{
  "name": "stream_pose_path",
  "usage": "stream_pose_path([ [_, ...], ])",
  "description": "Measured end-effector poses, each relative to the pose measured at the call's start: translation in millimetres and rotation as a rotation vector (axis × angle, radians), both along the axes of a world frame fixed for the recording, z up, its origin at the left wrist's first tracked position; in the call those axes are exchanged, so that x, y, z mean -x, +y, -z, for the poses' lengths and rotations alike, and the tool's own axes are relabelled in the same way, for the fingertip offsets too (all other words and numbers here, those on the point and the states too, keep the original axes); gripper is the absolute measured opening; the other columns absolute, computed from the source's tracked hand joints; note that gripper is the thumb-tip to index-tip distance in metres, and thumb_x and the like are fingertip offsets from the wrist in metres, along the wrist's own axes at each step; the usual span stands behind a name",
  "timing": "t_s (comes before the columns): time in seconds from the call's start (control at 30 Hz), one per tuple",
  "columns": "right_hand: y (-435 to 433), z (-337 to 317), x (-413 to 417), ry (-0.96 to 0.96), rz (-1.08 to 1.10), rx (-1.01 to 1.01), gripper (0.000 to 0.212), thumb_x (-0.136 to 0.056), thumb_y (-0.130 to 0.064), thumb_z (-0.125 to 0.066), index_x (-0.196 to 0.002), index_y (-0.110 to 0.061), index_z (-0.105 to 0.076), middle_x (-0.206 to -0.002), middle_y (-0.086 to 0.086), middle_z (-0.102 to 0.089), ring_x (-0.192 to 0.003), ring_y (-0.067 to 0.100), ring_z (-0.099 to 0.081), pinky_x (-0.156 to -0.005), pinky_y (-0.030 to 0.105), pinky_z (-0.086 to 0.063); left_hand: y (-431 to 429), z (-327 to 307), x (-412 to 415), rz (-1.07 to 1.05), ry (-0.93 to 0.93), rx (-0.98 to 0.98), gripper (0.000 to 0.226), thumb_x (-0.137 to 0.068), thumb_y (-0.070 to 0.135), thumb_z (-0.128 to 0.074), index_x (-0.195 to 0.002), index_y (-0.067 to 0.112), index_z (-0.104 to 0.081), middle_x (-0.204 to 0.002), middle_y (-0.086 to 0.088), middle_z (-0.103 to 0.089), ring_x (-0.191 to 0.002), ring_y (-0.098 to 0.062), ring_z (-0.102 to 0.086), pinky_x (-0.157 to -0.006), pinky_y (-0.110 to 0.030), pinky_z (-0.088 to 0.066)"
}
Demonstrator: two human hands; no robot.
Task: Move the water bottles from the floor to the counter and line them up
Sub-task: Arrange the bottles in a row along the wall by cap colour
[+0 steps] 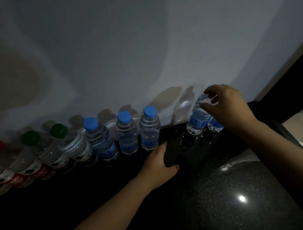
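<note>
Black bench (235, 190): right grip (227, 104) clamped on the neck of a tilted bottle (198, 120) by the far wall (138, 58), right of a free gap in the bottle row (127, 135); left grip (159, 164) spread flat near that gap.

Dim, glare spot on counter (242, 198), blurred edges
</note>
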State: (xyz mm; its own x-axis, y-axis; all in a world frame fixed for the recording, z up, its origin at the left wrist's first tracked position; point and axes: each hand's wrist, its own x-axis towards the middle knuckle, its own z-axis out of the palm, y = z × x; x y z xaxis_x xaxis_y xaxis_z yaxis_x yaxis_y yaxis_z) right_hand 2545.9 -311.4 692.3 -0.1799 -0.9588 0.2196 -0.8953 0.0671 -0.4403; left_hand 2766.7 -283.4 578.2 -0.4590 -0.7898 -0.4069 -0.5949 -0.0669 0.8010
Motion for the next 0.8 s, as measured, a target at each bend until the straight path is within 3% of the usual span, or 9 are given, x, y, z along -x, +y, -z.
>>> stream_pose_path([
  [0.1,-5.6,2.8,10.5,0.017,0.058,0.016,0.045,-0.082,-0.024,-0.072,-0.121,-0.009,-0.056,-0.118,0.014,-0.055,-0.093,0.028,-0.061,-0.083,0.043,-0.054,-0.5,0.9,8.4,0.012,0.002,-0.009,0.092,-0.081,0.03,-0.072,-0.152,0.022,-0.013,-0.158,0.0,-0.017,-0.143,-0.018,-0.024,-0.115,-0.04,-0.031],
  [0.23,-15.7,8.9,18.3,0.021,0.095,-0.019,0.053,-0.084,-0.028,-0.071,-0.128,-0.011,-0.047,-0.126,0.015,-0.048,-0.096,0.031,-0.061,-0.086,0.042,-0.053,-5.1,2.0,18.5,0.031,-0.013,-0.001,0.093,-0.081,0.032,-0.072,-0.152,0.023,-0.012,-0.158,0.001,-0.016,-0.143,-0.018,-0.023,-0.116,-0.04,-0.03],
  [0.33,-23.6,12.0,20.8,0.021,0.101,-0.042,0.053,-0.086,-0.031,-0.068,-0.129,-0.009,-0.047,-0.125,0.016,-0.05,-0.096,0.032,-0.06,-0.083,0.037,-0.048,-9.1,3.0,24.3,0.037,-0.025,0.008,0.094,-0.081,0.035,-0.071,-0.152,0.024,-0.012,-0.158,0.002,-0.016,-0.143,-0.018,-0.024,-0.115,-0.04,-0.031],
  [0.53,-35.5,18.7,22.9,0.032,0.164,-0.065,0.048,-0.084,-0.036,-0.069,-0.119,-0.006,-0.054,-0.116,0.015,-0.058,-0.098,0.029,-0.058,-0.084,0.039,-0.05,-12.7,6.3,31.3,0.037,-0.026,0.015,0.093,-0.081,0.034,-0.072,-0.152,0.025,-0.012,-0.157,0.002,-0.016,-0.142,-0.019,-0.026,-0.114,-0.04,-0.032],
  [0.67,-40.1,23.7,27.1,-0.028,0.192,-0.031,0.037,-0.084,-0.03,-0.071,-0.106,-0.002,-0.061,-0.104,0.017,-0.063,-0.09,0.03,-0.059,-0.079,0.039,-0.05,-13.8,7.8,32.7,0.036,-0.024,0.007,0.094,-0.081,0.034,-0.072,-0.152,0.025,-0.012,-0.158,0.003,-0.016,-0.143,-0.019,-0.024,-0.115,-0.041,-0.032],
  [0.8,-40.6,20.6,28.9,-0.021,0.1,-0.048,0.033,-0.086,-0.021,-0.068,-0.112,-0.003,-0.062,-0.109,0.016,-0.061,-0.094,0.028,-0.056,-0.079,0.031,-0.043,-14.8,9.2,31.3,0.043,-0.027,0.012,0.094,-0.081,0.036,-0.071,-0.152,0.025,-0.01,-0.158,0.003,-0.015,-0.143,-0.018,-0.023,-0.115,-0.041,-0.032],
])
